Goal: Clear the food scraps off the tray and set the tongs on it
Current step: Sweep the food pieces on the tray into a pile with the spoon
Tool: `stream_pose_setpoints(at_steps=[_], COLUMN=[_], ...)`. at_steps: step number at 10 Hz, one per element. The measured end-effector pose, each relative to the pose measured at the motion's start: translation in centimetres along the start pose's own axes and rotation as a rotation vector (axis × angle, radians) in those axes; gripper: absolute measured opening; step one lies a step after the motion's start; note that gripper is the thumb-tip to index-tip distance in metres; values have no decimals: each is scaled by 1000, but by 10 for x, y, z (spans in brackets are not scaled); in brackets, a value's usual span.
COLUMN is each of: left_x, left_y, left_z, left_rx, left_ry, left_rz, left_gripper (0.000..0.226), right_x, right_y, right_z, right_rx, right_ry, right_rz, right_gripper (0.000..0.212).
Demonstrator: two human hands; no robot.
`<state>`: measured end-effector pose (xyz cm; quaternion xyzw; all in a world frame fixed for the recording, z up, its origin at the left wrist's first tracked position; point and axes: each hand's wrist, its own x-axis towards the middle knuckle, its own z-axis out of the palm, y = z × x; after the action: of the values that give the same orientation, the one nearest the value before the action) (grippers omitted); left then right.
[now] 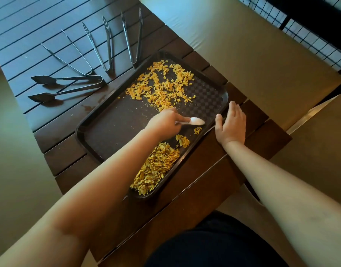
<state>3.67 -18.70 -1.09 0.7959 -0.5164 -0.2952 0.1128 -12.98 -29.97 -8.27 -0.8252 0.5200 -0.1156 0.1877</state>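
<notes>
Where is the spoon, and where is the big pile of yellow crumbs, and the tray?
spoon point(197, 121): head view, on its white bowl.
big pile of yellow crumbs point(156, 168): head view, middle of the heap at the tray's near corner.
tray point(115, 122): head view, a bare patch of its dark floor.

Dim, window glare top-left, wide-angle edge warping.

Head-worn wide-angle view, looking forward and steeply down

The single camera sits above the person's lap and looks down along both forearms onto a slatted table point(50, 132), close enough that the tray point(100, 132) fills the middle; straight edges bow toward the frame's borders.
</notes>
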Motion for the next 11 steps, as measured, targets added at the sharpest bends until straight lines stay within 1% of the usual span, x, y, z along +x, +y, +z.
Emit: stream_pose_setpoints(at_steps=[1,2,3,4,5,6,8,9,10,11], left_x=[-6,-21,-42,-55,-49,-34,-29,-40,-51,-50], left_y=[-4,-17,-34,-47,-41,-26,-19,-34,-47,-47], left_z=[-2,-8,-13,-13,-11,-4,4,-2,-15,-22], left_rx=[50,145,172,79,-37,-49,-15,14,-35,-145], left_ry=[-30,-88,-169,-177,-24,92,-17,-108,-167,-87], left_rz=[-5,20,2,-35,-52,-62,-65,-90,-136,-137], left_gripper=[33,26,24,24,27,28,28,25,19,19], right_x=[0,0,-1,-1,-2,-2,-2,-1,-1,-1], right_y=[0,0,0,-1,-1,-1,-1,-1,-1,-1], right_z=[0,0,-1,0,-1,-1,-1,0,-1,-1], right_rx=[-3,-5,-5,7,3,-2,0,1,-2,2], right_ry=[-4,2,-1,4,1,2,4,7,6,8], right_rz=[-2,-4,-5,-11,-8,-10,-8,-10,-11,-10], right_gripper=[71,71,71,70,70,70,70,70,71,70])
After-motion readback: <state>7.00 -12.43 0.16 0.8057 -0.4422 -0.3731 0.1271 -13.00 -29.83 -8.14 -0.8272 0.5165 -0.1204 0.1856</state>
